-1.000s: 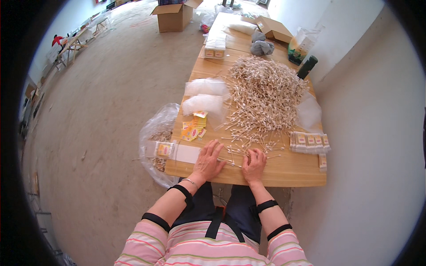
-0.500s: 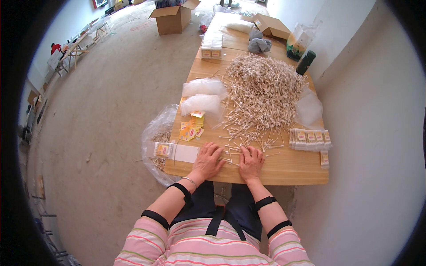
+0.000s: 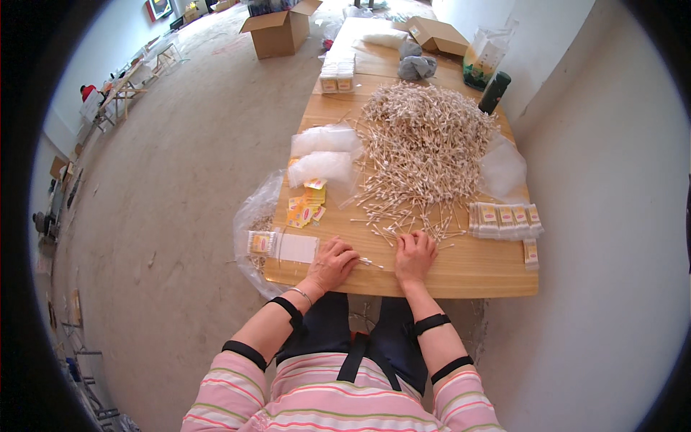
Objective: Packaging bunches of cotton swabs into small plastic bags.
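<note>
"While both hands rested at the near end of the wooden table [image 3: 475, 281], in the lower middle of the frame, how did the fingers stand?"

"On the left hand [image 3: 333, 263] they were curled and close together, with a few cotton swabs [image 3: 371, 263] poking out to their right."

"And the right hand [image 3: 415, 255]?"

"Its fingers were bent and slightly parted, tips down among stray swabs at the lower fringe of the big swab heap [image 3: 428, 144]. The backs of the hands hid the undersides, so I couldn't tell whether either one had swabs gripped."

"Where was the heap itself?"

"Right of centre, in the upper half of the frame, spread across the tabletop."

"What lay nearest the left hand?"

"A white card [image 3: 298, 248] just to its left, then a filled swab packet [image 3: 260, 243] at the table's edge. Above those were scattered yellow cards [image 3: 306, 210] and two stacks of clear bags [image 3: 322, 167]."

"Farther out?"

"A row of filled packets [image 3: 506, 219] sat at the right, a dark green cylinder [image 3: 494, 93] stood at the upper right, and an open cardboard box [image 3: 278, 37] was on the floor, top centre-left."
</note>
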`<action>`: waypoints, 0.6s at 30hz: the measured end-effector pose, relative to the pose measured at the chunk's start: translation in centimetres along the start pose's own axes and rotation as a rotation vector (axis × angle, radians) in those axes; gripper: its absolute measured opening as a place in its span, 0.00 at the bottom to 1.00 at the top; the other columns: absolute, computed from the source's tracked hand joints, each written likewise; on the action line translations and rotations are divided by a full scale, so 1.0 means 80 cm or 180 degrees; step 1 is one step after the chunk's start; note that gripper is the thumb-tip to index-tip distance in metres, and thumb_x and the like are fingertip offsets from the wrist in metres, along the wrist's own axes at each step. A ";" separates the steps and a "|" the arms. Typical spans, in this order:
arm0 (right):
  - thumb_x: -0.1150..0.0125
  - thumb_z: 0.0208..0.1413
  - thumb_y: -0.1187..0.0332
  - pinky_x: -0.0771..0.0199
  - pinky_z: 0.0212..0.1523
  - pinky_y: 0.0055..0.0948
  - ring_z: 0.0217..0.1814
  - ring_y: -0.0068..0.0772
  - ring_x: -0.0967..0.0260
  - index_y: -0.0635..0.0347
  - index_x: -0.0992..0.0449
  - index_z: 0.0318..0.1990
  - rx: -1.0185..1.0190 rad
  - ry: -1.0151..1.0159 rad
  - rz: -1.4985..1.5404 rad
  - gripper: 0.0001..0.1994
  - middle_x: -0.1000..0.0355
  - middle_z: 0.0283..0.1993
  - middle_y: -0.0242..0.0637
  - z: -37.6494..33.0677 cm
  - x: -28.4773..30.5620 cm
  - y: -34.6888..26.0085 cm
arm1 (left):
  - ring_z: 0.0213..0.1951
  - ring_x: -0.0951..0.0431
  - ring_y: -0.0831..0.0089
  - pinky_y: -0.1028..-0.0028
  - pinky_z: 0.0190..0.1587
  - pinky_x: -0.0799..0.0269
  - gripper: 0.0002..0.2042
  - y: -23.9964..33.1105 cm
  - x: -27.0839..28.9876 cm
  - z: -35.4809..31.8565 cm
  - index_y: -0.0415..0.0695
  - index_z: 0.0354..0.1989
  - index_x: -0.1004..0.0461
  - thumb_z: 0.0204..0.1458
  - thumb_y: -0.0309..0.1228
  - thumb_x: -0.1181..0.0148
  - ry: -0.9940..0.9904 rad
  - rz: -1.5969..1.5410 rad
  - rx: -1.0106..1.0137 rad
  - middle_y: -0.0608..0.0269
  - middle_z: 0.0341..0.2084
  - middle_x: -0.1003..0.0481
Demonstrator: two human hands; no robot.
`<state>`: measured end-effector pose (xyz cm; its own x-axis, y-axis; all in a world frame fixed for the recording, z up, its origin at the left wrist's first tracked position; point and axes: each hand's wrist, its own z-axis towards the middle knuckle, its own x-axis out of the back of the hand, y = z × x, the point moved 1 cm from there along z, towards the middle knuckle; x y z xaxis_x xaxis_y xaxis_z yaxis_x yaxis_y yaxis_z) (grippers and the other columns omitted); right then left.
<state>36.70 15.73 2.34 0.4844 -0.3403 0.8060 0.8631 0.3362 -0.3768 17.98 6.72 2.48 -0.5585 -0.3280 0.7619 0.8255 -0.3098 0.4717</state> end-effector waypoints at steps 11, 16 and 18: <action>0.40 0.47 0.65 0.45 0.54 0.40 0.53 0.37 0.41 0.46 0.22 0.39 0.0762 -0.0691 0.0523 0.09 0.33 0.46 0.29 -0.022 -0.012 -0.053 | 0.58 0.39 0.55 0.60 0.62 0.44 0.22 0.013 0.013 0.005 0.43 0.51 0.31 0.46 0.34 0.37 0.0156 0.0213 0.0520 0.56 0.52 0.34; 0.44 0.49 0.68 0.45 0.56 0.41 0.54 0.38 0.42 0.50 0.24 0.44 0.0568 -0.0690 0.0354 0.13 0.34 0.48 0.32 -0.001 -0.009 -0.017 | 0.59 0.39 0.57 0.59 0.63 0.46 0.22 0.005 0.010 0.002 0.42 0.51 0.32 0.47 0.35 0.38 -0.0092 0.0143 0.0374 0.55 0.53 0.34; 0.45 0.48 0.69 0.45 0.56 0.42 0.55 0.39 0.42 0.55 0.25 0.45 0.0364 -0.0254 -0.0162 0.15 0.34 0.49 0.34 0.007 -0.004 -0.007 | 0.58 0.38 0.58 0.60 0.63 0.45 0.22 0.004 0.010 0.002 0.42 0.51 0.32 0.47 0.34 0.38 -0.0085 0.0075 0.0454 0.55 0.52 0.33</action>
<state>35.95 16.14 2.52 0.4235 -0.2902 0.8582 0.8622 0.4197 -0.2836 17.81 6.49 3.26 -0.5381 -0.3092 0.7841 0.8425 -0.1716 0.5106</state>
